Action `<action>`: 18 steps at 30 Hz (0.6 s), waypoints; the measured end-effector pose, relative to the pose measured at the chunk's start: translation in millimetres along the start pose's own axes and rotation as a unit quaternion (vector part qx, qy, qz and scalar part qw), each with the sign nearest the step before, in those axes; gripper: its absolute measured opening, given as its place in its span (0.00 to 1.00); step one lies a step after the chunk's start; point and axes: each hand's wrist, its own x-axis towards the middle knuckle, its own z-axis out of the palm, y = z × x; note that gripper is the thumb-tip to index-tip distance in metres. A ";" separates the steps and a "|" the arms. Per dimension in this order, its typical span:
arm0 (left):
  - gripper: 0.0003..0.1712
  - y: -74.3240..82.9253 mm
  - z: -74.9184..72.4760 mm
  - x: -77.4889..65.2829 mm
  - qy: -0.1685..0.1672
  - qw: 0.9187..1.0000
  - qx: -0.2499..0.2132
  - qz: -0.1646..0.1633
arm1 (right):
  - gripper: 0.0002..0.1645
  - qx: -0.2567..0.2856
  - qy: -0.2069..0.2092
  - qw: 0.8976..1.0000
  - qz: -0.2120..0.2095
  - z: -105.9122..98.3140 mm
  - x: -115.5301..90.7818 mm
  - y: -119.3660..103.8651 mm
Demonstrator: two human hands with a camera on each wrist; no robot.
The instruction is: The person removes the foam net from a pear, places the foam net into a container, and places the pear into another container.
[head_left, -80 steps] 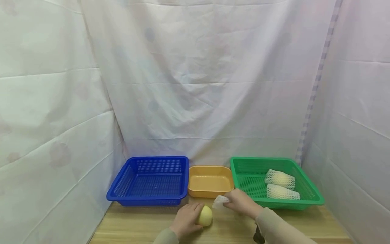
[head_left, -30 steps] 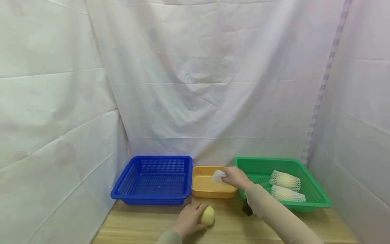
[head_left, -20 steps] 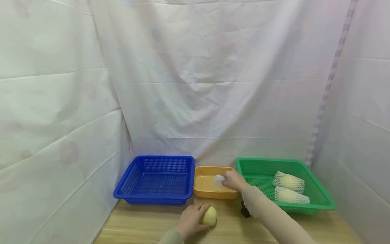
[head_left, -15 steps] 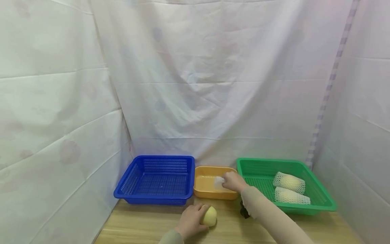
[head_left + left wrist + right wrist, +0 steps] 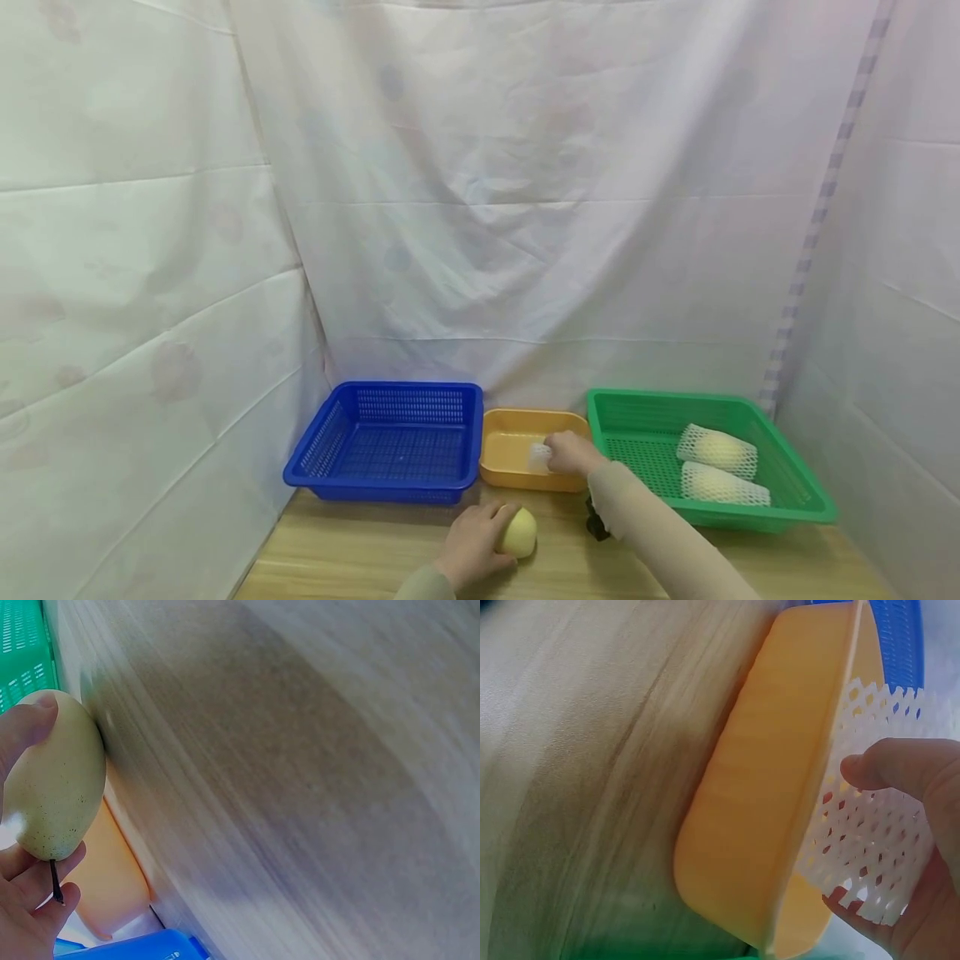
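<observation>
On the wooden table, my left hand (image 5: 475, 543) grips a bare yellow pear (image 5: 519, 533). Its dark stem and speckled skin show in the left wrist view, where the thumb lies over the pear (image 5: 64, 780) and the fingers curl under its stem end. My right hand (image 5: 572, 453) pinches a white foam fruit net (image 5: 877, 840) between thumb and fingers. The net hangs over the inside of the yellow-orange tray (image 5: 504, 481), near its right end. In the right wrist view the net looks flattened and empty.
A blue basket (image 5: 382, 486) stands left of the tray with nothing visible inside. On the right, a green basket (image 5: 750, 517) holds two net-wrapped pears (image 5: 717, 451). White cloth (image 5: 465, 208) hangs behind and at both sides.
My right hand has carried the net from beside the pear over to the tray, then lowered it slightly. The left hand keeps its hold on the pear. The whole view has shifted a little.
</observation>
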 end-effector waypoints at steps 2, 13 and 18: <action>0.46 0.8 -0.3 -0.2 -0.004 1.000 -0.001 -0.005 | 0.11 -0.004 0.002 1.000 0.002 2.8 0.6 1.9; 0.45 1.9 -1.7 1.0 -0.017 1.000 -0.009 -0.013 | 0.26 0.009 0.000 1.000 0.023 6.9 1.2 7.7; 0.45 1.9 -4.1 1.4 -0.016 1.000 -0.010 -0.010 | 0.26 0.004 -0.005 0.999 0.031 6.5 3.4 6.7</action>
